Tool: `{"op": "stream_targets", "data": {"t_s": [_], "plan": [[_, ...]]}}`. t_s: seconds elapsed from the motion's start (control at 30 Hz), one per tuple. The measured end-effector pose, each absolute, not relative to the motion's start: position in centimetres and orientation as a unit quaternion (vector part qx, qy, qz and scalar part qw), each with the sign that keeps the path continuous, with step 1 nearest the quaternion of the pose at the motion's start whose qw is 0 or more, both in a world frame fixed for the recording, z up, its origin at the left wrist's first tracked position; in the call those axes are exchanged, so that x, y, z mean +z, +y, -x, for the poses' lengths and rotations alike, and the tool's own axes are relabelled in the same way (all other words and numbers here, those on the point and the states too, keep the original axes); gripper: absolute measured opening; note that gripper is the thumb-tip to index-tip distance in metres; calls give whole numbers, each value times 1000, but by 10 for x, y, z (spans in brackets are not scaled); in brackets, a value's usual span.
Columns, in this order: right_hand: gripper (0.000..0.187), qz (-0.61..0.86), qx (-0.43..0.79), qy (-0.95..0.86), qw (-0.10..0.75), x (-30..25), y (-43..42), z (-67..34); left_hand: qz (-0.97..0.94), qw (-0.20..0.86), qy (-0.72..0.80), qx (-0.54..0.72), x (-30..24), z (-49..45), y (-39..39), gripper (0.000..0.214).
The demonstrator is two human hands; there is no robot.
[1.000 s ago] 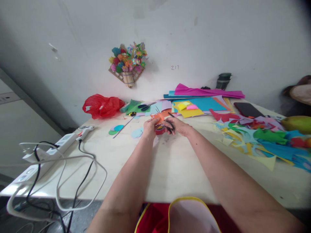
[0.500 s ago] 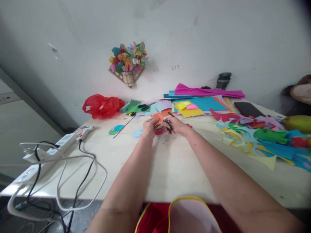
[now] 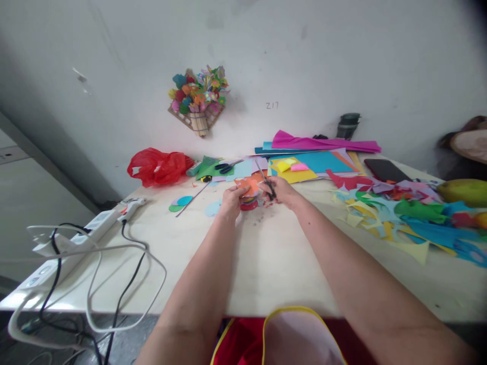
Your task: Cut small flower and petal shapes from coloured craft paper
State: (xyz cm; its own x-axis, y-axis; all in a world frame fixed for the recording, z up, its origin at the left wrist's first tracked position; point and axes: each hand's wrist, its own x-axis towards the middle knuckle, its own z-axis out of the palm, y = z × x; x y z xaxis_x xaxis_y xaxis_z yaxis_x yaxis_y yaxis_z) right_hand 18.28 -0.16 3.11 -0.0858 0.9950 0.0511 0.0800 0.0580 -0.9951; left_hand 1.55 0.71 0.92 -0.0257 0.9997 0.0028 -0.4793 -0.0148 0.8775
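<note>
My left hand pinches a piece of orange paper between thumb and fingers, over the middle of the table. My right hand is closed around the black handles of a pair of scissors. The blades point up and away, just right of the orange paper. Below my left hand lies a small stack of coloured paper rounds, a red one at the bottom. Pale blue paper rounds lie to its left.
Paper scraps are heaped at the right, near a black phone. Coloured sheets, a second pair of scissors and a red plastic bag line the back. A power strip with loose cables runs along the left edge.
My right hand and the scissors have moved slightly right, away from the orange paper, which now shows more of its face. My left hand still holds it.
</note>
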Motion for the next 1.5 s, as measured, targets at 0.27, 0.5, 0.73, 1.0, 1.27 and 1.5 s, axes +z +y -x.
{"op": "stream_targets", "data": {"t_s": [0.27, 0.5, 0.73, 1.0, 1.27, 1.5], "plan": [[25, 446, 502, -499, 548, 34, 3, -196, -446, 600, 361, 557, 3, -11, 8, 33], [35, 407, 507, -540, 535, 35, 1, -195, -495, 605, 357, 512, 3, -13, 5, 33], [34, 389, 511, -578, 504, 25, 8, -194, -521, 616, 361, 467, 7, -14, -3, 34], [30, 424, 495, -573, 497, 35, 0, -190, -512, 615, 375, 467, 9, -15, -5, 35], [27, 444, 476, -529, 545, 40, -6, -180, -471, 621, 380, 498, 4, -18, -1, 39], [28, 449, 474, -508, 561, 36, -1, -175, -433, 605, 361, 563, -3, -19, 6, 39]]}}
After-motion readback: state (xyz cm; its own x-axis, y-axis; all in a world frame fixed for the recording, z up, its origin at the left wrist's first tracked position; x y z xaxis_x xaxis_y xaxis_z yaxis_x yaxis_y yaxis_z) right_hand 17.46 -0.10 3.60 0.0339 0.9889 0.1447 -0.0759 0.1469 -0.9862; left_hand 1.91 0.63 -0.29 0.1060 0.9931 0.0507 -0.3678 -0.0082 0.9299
